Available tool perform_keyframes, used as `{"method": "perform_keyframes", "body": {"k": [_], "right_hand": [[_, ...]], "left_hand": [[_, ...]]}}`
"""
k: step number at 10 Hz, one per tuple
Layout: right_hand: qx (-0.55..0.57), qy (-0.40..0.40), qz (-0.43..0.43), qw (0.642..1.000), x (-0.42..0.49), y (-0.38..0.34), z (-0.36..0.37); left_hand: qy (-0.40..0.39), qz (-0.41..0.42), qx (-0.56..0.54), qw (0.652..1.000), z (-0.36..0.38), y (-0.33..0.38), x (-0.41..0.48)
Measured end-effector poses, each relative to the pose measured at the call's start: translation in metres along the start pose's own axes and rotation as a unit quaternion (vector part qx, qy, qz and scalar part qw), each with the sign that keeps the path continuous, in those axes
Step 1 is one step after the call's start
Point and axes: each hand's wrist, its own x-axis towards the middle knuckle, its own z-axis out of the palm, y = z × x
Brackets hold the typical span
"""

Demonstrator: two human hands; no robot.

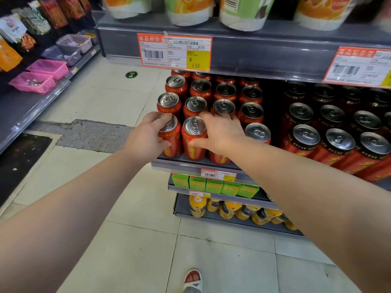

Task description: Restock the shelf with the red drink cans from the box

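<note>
Left hand [146, 137] curled round front red can [175, 140]. Right hand [222, 133] over another; hold unclear. Probably heavy, hard, slippery: grab round the middle.

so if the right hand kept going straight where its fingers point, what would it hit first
Probably the second-row red can, just beyond the fingertips of the right hand; depth is unclear.

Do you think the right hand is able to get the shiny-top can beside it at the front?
Probably yes. That front can stands just beside the right hand at the shelf edge, with nothing covering its top or front. It would likely only need to slide sideways.
</note>
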Motion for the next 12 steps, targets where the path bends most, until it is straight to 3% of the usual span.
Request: {"method": "perform_keyframes", "body": {"k": [2,3,5,7,10,12], "right_hand": [[-0.02,0.043,-0.011,0.999,-0.022,0.031,-0.025],[-0.072,-0.003,0.035,0.997,-0.036,0.058,-0.035],[-0.124,-0.014,0.048,0.991,-0.045,0.068,-0.031],[-0.063,-0.011,0.107,0.992,-0.045,0.065,-0.026],[-0.044,0.006,0.112,0.993,-0.055,0.056,-0.028],[0.023,0.175,0.046,0.983,-0.112,0.046,-0.028]], "left_hand": [[0.002,-0.006,0.033,0.999,-0.002,0.009,0.003],[0.04,0.037,0.082,0.995,0.003,0.023,0.002],[-0.003,0.119,0.131,0.984,0.013,0.04,0.013],[-0.016,0.122,0.123,0.985,0.014,0.04,0.015],[-0.036,0.105,0.149,0.983,0.013,0.047,0.01],[0.031,0.088,0.099,0.991,0.004,0.059,-0.022]]}}
